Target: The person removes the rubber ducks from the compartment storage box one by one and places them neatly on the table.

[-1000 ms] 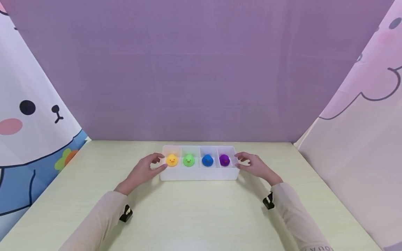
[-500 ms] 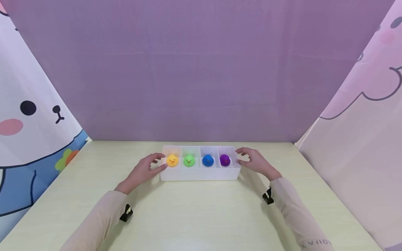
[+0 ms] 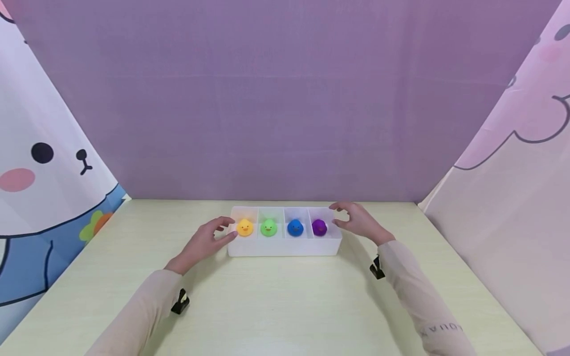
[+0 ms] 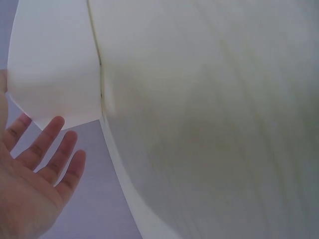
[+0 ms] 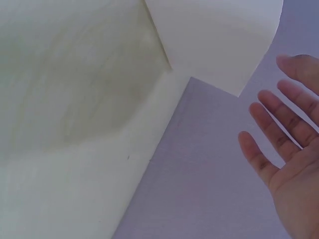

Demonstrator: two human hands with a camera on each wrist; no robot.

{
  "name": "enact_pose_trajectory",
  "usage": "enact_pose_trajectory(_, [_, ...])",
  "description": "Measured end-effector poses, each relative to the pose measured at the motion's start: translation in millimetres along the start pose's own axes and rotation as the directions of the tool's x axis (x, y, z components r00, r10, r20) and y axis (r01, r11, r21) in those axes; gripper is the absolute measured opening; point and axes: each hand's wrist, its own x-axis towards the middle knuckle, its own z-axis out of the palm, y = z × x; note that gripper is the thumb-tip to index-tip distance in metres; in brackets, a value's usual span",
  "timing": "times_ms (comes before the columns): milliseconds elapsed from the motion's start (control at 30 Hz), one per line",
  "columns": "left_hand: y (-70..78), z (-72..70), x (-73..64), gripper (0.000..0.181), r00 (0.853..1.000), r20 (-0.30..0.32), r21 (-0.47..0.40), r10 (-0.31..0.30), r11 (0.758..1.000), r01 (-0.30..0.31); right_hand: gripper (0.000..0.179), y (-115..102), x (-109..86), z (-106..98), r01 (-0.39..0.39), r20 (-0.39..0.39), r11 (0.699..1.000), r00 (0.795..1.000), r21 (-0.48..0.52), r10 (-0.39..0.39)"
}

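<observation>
In the head view, a white four-compartment box [image 3: 285, 247] stands on the table, one small rubber duck per compartment. From left to right sit a yellow duck [image 3: 245, 227], a green duck [image 3: 268, 227], a blue duck [image 3: 295, 227] and a purple duck [image 3: 319, 227]. My left hand [image 3: 205, 242] is at the box's left end, its thumb at the front rim; the left wrist view shows extended, spread fingers [image 4: 60, 147]. Whether they touch is unclear. At the right end, my right hand [image 3: 360, 222] hovers around the back corner, fingers [image 5: 274, 129] extended and holding nothing.
The pale wooden table [image 3: 276, 306] ends at a purple cloth backdrop [image 3: 276, 109] just behind the box. Printed cloths hang on the left [image 3: 49, 207] and the right [image 3: 512, 212]. A black wrist mount [image 3: 180, 301] sits below each sleeve.
My right hand has risen and shifted back and slightly left, from the box's right front rim toward its back corner. My left hand and the ducks stay nearly in place.
</observation>
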Motion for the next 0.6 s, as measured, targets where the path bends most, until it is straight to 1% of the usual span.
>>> enact_pose_trajectory(200, [1.6,-0.1,0.3,0.049,1.000,0.001,-0.008,-0.014,1.000,0.014,0.035,-4,9.3,3,0.022,0.041,1.000,0.999,-0.012,-0.021])
enact_pose_trajectory(400, [1.6,-0.2,0.8,0.045,1.000,-0.009,-0.026,-0.007,1.000,0.007,0.035,-5,15.6,10,0.035,0.075,0.999,0.997,-0.003,-0.034])
enact_pose_trajectory(600, [0.7,0.0,1.3,0.041,1.000,-0.010,-0.033,-0.012,0.999,0.012,0.032,-6,19.7,16,0.035,0.097,0.998,0.995,-0.056,-0.030])
